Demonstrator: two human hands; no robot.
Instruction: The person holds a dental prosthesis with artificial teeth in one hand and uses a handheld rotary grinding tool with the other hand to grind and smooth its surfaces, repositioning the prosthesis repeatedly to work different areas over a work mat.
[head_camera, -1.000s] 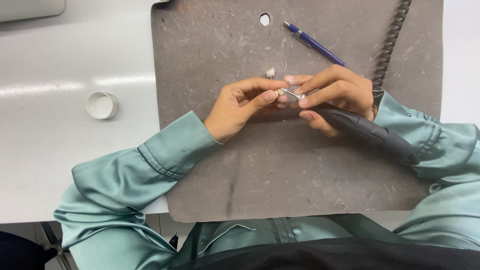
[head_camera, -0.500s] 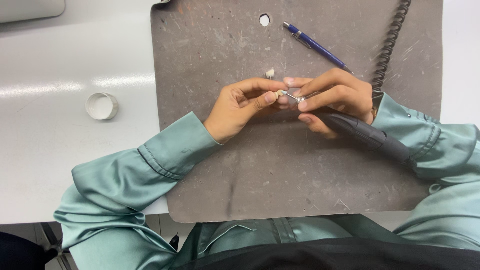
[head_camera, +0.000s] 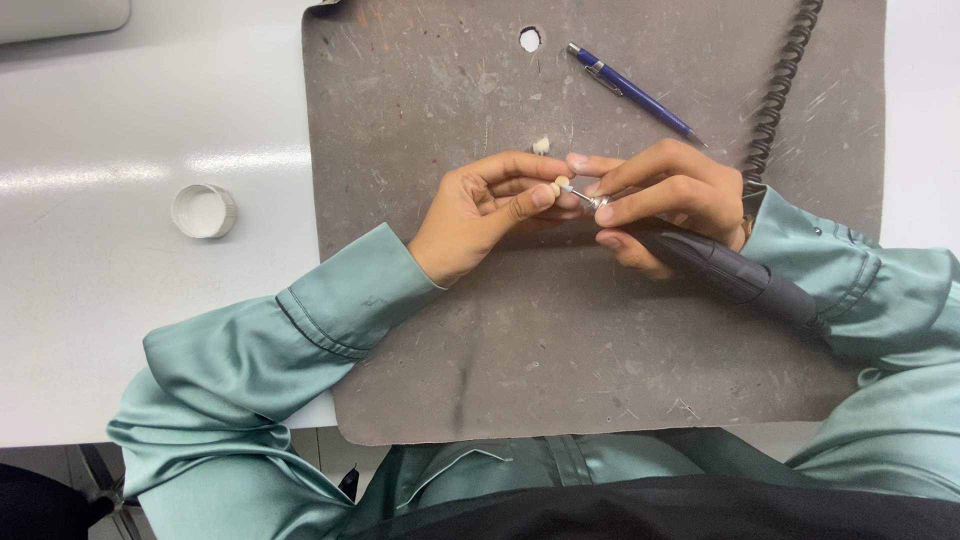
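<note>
My left hand (head_camera: 485, 208) pinches a small whitish piece (head_camera: 562, 183) between thumb and fingertips over a scratched grey mat (head_camera: 560, 330). My right hand (head_camera: 665, 195) grips a black rotary handpiece (head_camera: 735, 272) like a pen, its thin metal tip (head_camera: 585, 197) touching the small piece. A second small whitish piece (head_camera: 541, 145) lies on the mat just above my fingers. Both forearms wear green satin sleeves and rest on the mat.
A blue pen (head_camera: 630, 90) lies on the mat's upper part beside a black coiled cord (head_camera: 775, 95). A white round cap (head_camera: 204, 210) sits on the white table to the left. The mat has a round hole (head_camera: 529, 39) near its top edge.
Hardly anything differs: both hands stay together at the mat's middle, with only slight shifts of the fingers and tool tip on the small piece.
</note>
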